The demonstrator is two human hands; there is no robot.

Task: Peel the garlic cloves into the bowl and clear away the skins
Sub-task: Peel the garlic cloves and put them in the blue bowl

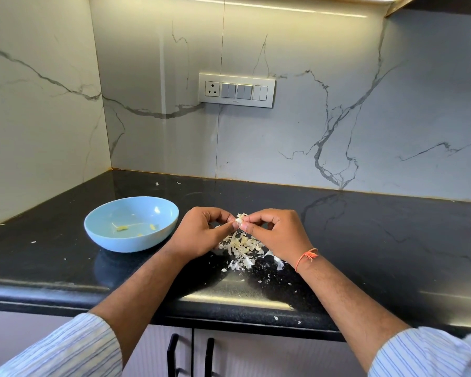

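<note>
One clove (238, 220) sits pinched between both hands above the counter (365, 235): the left hand (201, 234) grips it with curled thumb and fingertips from 9 o'clock, the right hand (276, 232) from 3 o'clock. Under them, toward 6 o'clock, lies a heap of skins (242, 248) (more flakes trail to the counter's edge). At 9 o'clock stands the bowl (106, 238), holding a few pale bits. An orange thread (306, 257) circles the right wrist.
</note>
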